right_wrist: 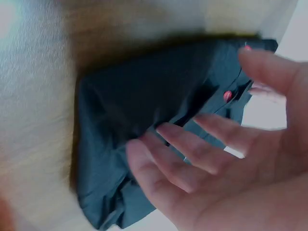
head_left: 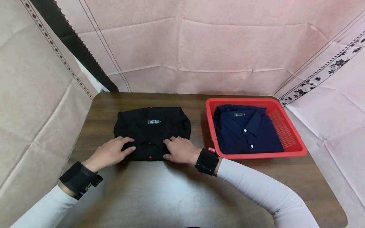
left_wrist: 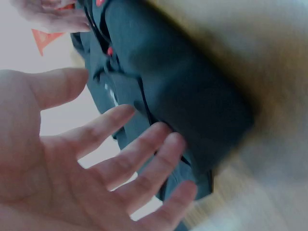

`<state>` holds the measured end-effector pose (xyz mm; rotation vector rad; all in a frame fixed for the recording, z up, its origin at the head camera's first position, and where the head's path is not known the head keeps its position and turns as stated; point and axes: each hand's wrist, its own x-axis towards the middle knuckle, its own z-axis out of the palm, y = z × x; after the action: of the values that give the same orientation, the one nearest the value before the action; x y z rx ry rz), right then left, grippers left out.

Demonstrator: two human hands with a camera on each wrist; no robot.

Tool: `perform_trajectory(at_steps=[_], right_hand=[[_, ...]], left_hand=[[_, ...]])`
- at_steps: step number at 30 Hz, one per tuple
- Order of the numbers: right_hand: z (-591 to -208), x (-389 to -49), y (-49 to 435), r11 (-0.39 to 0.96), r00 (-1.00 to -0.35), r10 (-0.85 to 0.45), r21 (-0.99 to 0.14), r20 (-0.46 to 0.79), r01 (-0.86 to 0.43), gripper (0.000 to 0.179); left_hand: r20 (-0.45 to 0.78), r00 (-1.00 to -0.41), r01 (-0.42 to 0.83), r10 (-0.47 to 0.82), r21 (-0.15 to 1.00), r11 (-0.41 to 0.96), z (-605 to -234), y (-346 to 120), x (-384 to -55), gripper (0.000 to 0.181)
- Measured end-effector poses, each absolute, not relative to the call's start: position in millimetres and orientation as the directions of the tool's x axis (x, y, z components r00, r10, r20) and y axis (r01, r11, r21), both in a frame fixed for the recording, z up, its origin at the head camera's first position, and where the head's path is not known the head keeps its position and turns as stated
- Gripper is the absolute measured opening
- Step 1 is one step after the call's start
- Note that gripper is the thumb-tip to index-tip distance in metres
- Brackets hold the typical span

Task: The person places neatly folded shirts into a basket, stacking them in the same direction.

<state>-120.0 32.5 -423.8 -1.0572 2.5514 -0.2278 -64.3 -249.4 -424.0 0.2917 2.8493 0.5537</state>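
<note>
A folded black shirt (head_left: 154, 131) with red buttons and a small white-patterned label lies on the wooden table. At its lower left side is my left hand (head_left: 112, 151), fingers spread and relaxed over the cloth. My right hand (head_left: 181, 149) lies over the lower right side, palm down, fingers loosely bent. In the left wrist view the left hand (left_wrist: 96, 154) shows its fingertips at the shirt (left_wrist: 178, 82), with no cloth between the fingers. The right wrist view shows the right hand (right_wrist: 226, 159) likewise, fingertips near the shirt (right_wrist: 139, 106) and nothing pinched.
To the right stands a red plastic basket (head_left: 293, 139) with a folded navy shirt (head_left: 248, 131) in it. Its near left corner is close to my right wrist. The wooden table (head_left: 176, 193) has rounded corners, and pink-white cloth (head_left: 199, 47) hangs behind it.
</note>
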Motion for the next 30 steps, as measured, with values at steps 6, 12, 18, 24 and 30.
perform_trajectory(at_steps=[6, 12, 18, 24, 30], right_hand=[[-412.4, -145.9, 39.9, 0.765, -0.797, -0.597, -0.361, -0.089, -0.533, 0.057], [-405.7, -169.0, 44.0, 0.858, -0.902, -0.416, -0.378, -0.116, -0.347, 0.073], [-400.2, -182.6, 37.4, 0.892, -0.923, -0.331, -0.384, -0.197, -0.238, 0.087], [-401.8, -188.2, 32.9, 0.897, -0.921, -0.271, -0.421, -0.281, -0.136, 0.089], [-409.1, -193.2, 33.8, 0.919, -0.915, -0.229, -0.384, -0.332, -0.091, 0.088]], left_hand=[[-0.075, -0.984, 0.106, 0.162, 0.486, 0.868, -417.0, -275.6, -87.1, 0.056], [-0.244, -0.968, -0.095, 0.058, 0.571, 0.815, -419.8, -299.4, -102.1, 0.087], [-0.353, -0.934, -0.184, 0.05, 0.598, 0.78, -429.6, -300.8, -108.1, 0.095], [-0.429, -0.902, -0.25, 0.056, 0.622, 0.742, -433.0, -297.3, -111.9, 0.1], [-0.447, -0.893, -0.279, 0.052, 0.641, 0.715, -433.6, -293.9, -113.4, 0.101]])
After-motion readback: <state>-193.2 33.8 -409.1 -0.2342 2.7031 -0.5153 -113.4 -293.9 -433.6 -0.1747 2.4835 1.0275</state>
